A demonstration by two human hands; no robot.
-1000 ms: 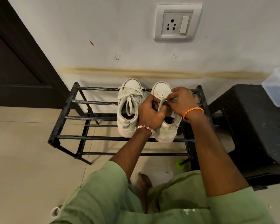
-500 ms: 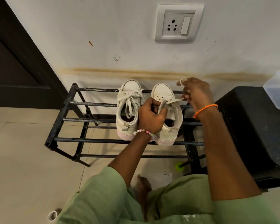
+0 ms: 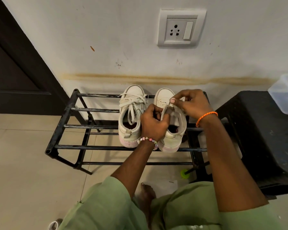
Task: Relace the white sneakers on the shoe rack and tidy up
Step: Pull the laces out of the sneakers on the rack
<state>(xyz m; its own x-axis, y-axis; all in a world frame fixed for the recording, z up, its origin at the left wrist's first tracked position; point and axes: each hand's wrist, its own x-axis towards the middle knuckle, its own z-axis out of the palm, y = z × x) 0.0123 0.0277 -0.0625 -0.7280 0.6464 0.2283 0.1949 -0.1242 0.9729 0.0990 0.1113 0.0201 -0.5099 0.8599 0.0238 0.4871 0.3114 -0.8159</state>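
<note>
Both hands meet just right of the frame's centre, over the right sneaker (image 3: 170, 130). The left hand (image 3: 154, 122) is curled round the sneaker's tongue and a strand of lace (image 3: 165, 111) at the throat. The right hand (image 3: 192, 102) pinches the lace end between thumb and forefinger, just above and to the right of the left hand, over the eyelets. The sneaker's long axis runs up the frame, toe toward the wall, heel toward the person, so the next eyelets lie directly under the right hand, which looks the nearer one for threading. The left sneaker (image 3: 131, 117), touching alongside, appears already laced. Both stand on the shoe rack (image 3: 63, 127), centre frame.
</note>
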